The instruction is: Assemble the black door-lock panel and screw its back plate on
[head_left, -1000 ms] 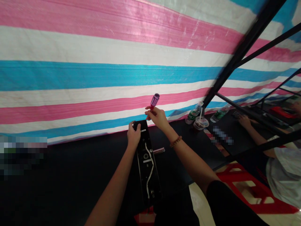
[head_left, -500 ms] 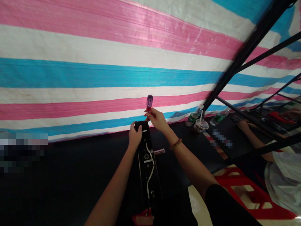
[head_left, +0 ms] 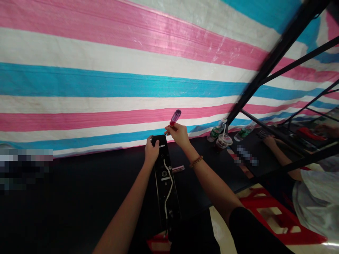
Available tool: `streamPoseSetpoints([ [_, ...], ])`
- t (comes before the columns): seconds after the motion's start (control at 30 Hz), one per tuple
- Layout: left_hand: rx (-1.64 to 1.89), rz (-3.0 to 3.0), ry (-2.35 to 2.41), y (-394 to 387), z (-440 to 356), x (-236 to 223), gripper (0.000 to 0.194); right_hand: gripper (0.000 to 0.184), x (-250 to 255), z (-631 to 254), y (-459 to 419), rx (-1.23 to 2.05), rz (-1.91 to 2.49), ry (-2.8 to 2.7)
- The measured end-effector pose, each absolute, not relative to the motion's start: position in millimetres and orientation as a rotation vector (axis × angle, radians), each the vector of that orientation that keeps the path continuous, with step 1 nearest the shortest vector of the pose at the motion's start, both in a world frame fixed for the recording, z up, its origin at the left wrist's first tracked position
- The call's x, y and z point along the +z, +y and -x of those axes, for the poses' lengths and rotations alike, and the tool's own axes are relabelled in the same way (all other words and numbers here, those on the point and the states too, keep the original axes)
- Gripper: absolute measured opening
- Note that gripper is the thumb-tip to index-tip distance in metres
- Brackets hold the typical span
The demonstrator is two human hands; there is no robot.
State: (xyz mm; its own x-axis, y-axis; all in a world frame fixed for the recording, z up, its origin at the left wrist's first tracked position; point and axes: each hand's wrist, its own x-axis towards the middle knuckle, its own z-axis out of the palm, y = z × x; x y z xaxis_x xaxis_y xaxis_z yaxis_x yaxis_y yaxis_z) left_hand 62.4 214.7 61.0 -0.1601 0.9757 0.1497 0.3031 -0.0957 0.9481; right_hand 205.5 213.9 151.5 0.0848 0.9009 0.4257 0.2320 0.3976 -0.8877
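A long black panel-like device (head_left: 162, 192) lies lengthwise in front of me, with a pale cable (head_left: 171, 187) running along its face. My left hand (head_left: 152, 151) is closed round its far left corner, thumb on top. In my right hand (head_left: 179, 135), just right of the device's far end, is a screwdriver (head_left: 176, 116) with a translucent purple handle. Its handle leans up and to the right, and my fingers pinch it low, near the red collar. The tip is too small to make out. A slim pinkish metallic item (head_left: 178, 169) lies to the right of the device.
On the black table (head_left: 87, 197), at the back right, stand a plastic bottle (head_left: 215, 132) and a cup with a straw (head_left: 224, 141). Another bottle (head_left: 243, 133) lies beyond. A black metal frame (head_left: 254, 84) slants before the striped sheet. A co-worker's arm (head_left: 283, 155) shows at right.
The screwdriver has tilted from nearly upright to leaning right, and my right hand has turned slightly with it. My left hand keeps its grip on the device. The whole view has shifted slightly.
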Motion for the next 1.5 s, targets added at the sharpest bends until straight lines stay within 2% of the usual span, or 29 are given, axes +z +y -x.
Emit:
streamPoseSetpoints([
  [0.17, 1.297, -1.433, 1.494, 218, -63, 56, 0.048, 0.023, 151, -204, 214, 0.598, 1.134, -1.448],
  [0.33, 1.326, -1.458, 1.476, 223, -63, 50, 0.046, 0.02, 148, -207, 212, 0.687, 1.082, -1.486],
  [0.77, 1.34, -1.528, 1.474, 224, -63, 44, 0.044, 0.026, 146, -210, 208, 0.627, 1.096, -1.45],
  [1.2, 1.339, -1.624, 1.443, 222, -63, 42, 0.047, 0.02, 150, -212, 219, 0.634, 1.129, -1.55],
  [1.5, 1.368, -1.673, 1.408, 219, -62, 40, 0.047, 0.024, 150, -204, 214, 0.502, 1.139, -1.527],
])
